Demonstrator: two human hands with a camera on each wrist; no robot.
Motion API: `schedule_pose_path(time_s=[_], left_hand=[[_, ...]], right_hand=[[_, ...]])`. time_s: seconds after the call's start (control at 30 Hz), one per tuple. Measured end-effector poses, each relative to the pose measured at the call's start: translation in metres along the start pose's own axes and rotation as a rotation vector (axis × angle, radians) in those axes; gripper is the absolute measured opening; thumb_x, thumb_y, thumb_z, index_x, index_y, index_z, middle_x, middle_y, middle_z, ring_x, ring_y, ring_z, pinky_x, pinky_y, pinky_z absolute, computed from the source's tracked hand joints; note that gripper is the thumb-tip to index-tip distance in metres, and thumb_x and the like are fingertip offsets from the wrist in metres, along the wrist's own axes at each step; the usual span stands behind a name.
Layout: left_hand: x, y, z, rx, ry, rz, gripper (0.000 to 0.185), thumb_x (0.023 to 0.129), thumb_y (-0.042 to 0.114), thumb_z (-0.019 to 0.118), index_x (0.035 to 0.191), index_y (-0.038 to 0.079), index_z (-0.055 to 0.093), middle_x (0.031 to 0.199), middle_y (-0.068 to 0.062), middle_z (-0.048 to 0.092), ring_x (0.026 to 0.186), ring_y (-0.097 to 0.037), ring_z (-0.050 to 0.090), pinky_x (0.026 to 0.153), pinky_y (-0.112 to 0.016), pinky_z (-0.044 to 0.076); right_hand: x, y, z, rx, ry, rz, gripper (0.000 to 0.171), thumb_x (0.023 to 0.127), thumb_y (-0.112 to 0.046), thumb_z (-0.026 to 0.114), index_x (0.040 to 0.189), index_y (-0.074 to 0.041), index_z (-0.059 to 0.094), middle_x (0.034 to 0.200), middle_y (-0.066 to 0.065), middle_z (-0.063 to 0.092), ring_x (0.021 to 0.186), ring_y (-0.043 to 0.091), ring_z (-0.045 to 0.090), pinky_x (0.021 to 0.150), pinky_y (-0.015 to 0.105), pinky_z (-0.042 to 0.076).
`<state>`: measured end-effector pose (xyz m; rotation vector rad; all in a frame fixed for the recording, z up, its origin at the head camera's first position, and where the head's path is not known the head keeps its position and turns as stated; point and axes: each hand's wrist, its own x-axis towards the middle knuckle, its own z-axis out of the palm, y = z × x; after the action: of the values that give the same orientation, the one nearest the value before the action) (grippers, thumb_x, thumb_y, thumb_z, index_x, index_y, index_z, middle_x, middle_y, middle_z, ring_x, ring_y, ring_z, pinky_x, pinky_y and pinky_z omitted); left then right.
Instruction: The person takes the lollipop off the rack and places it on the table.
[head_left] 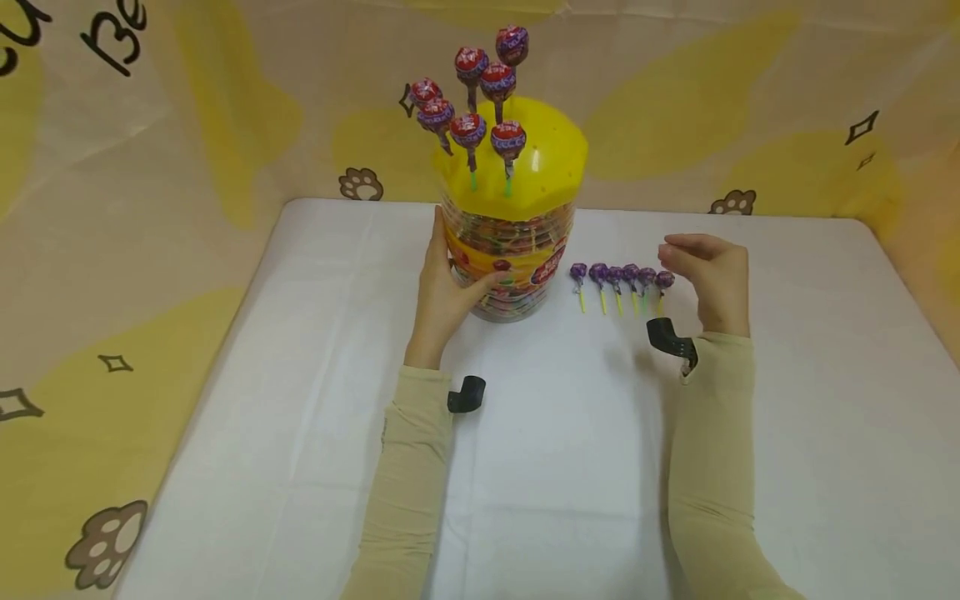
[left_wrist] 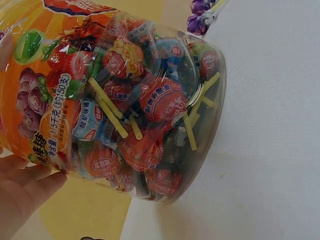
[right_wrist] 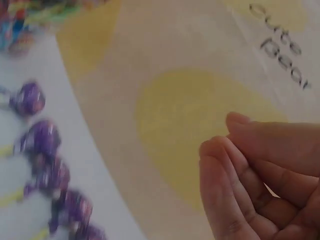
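Note:
A clear plastic jar [head_left: 501, 237] of wrapped lollipops, with a yellow lid [head_left: 551, 162] and an orange printed label, stands at the back of the table, tilted slightly. My left hand [head_left: 442, 292] grips its left side, thumb across the front. Several red-and-purple lollipops [head_left: 508, 140] stick up from the lid on their sticks. To the right of the jar, several purple lollipops [head_left: 631, 273] lie in a row, sticks toward me. Just above and right of the row's right end is my right hand [head_left: 712, 279], fingers loosely bent toward the thumb, holding nothing visible.
The white table [head_left: 555, 467] extends in front of the jar and to both sides. Behind it hangs a beige and yellow patterned cloth [head_left: 675, 100]. Black wrist cameras [head_left: 467, 395] sit on both sleeves.

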<state>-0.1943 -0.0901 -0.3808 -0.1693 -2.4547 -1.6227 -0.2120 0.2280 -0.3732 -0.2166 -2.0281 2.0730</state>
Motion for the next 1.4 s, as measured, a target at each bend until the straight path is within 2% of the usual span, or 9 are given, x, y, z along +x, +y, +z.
schedule_pose_path(time_s=[0.1,0.27,0.5,0.7,0.87,1.0,1.1,1.4], left_hand=[[0.0,-0.001,0.002,0.004,-0.009,-0.001,0.108,0.079,0.033,0.077,0.153,0.018,0.001,0.156,-0.006,0.015,0.141,-0.022,0.021,0.111,-0.04,0.028],[0.0,0.0,0.004,0.009,-0.015,-0.003,0.108,0.078,0.034,0.077,0.153,0.018,0.001,0.157,-0.006,0.014,0.141,-0.023,0.019,0.112,-0.042,0.025],[-0.002,0.0,0.005,0.018,-0.007,0.014,0.11,0.077,0.032,0.079,0.153,0.015,0.001,0.157,-0.007,0.014,0.141,-0.024,0.018,0.113,-0.044,0.021],[-0.002,0.001,0.004,0.009,-0.014,0.013,0.108,0.078,0.033,0.078,0.153,0.016,0.001,0.157,-0.006,0.014,0.142,-0.023,0.018,0.114,-0.045,0.02],[-0.002,0.001,0.003,0.012,-0.016,0.011,0.106,0.079,0.033,0.077,0.153,0.017,0.002,0.157,-0.005,0.014,0.142,-0.022,0.017,0.114,-0.045,0.02],[-0.002,0.001,0.002,0.012,-0.014,0.004,0.106,0.08,0.033,0.076,0.153,0.017,0.002,0.157,-0.004,0.014,0.142,-0.022,0.018,0.113,-0.045,0.021],[-0.002,0.001,0.001,0.016,-0.012,-0.001,0.105,0.08,0.033,0.076,0.153,0.017,0.002,0.157,-0.004,0.015,0.142,-0.022,0.019,0.113,-0.045,0.021],[-0.001,0.001,-0.002,0.023,-0.009,-0.001,0.105,0.08,0.032,0.076,0.153,0.016,0.002,0.157,-0.006,0.015,0.141,-0.023,0.019,0.113,-0.044,0.021]], right_hand=[[-0.005,-0.012,0.014,0.063,-0.007,-0.063,0.017,0.077,-0.001,0.077,0.092,0.004,0.073,0.078,0.003,0.071,0.071,0.015,0.067,0.07,0.019,0.054],[-0.007,-0.039,0.037,0.106,-0.047,-0.141,0.021,0.076,-0.001,0.077,0.096,0.006,0.072,0.083,0.005,0.07,0.075,0.018,0.066,0.073,0.02,0.054],[-0.005,-0.09,0.069,0.118,-0.102,-0.199,0.026,0.074,-0.005,0.08,0.098,0.003,0.072,0.089,0.01,0.069,0.082,0.022,0.065,0.078,0.022,0.054],[-0.007,-0.119,0.095,0.111,-0.154,-0.263,0.021,0.075,-0.004,0.079,0.095,0.002,0.073,0.091,0.01,0.07,0.084,0.023,0.064,0.081,0.024,0.053],[-0.007,-0.133,0.116,0.05,-0.189,-0.313,0.018,0.078,-0.002,0.075,0.096,0.001,0.073,0.095,0.01,0.069,0.089,0.023,0.062,0.086,0.026,0.052],[-0.005,-0.14,0.133,-0.04,-0.202,-0.344,0.019,0.081,-0.002,0.073,0.1,0.001,0.072,0.099,0.01,0.069,0.093,0.021,0.063,0.088,0.026,0.051],[-0.004,-0.143,0.145,-0.1,-0.206,-0.361,0.021,0.083,-0.004,0.072,0.103,0.001,0.071,0.101,0.01,0.069,0.094,0.019,0.063,0.088,0.025,0.051],[-0.004,-0.145,0.17,-0.186,-0.198,-0.451,0.02,0.083,-0.007,0.072,0.101,0.003,0.07,0.101,0.01,0.069,0.09,0.017,0.063,0.086,0.023,0.051]])
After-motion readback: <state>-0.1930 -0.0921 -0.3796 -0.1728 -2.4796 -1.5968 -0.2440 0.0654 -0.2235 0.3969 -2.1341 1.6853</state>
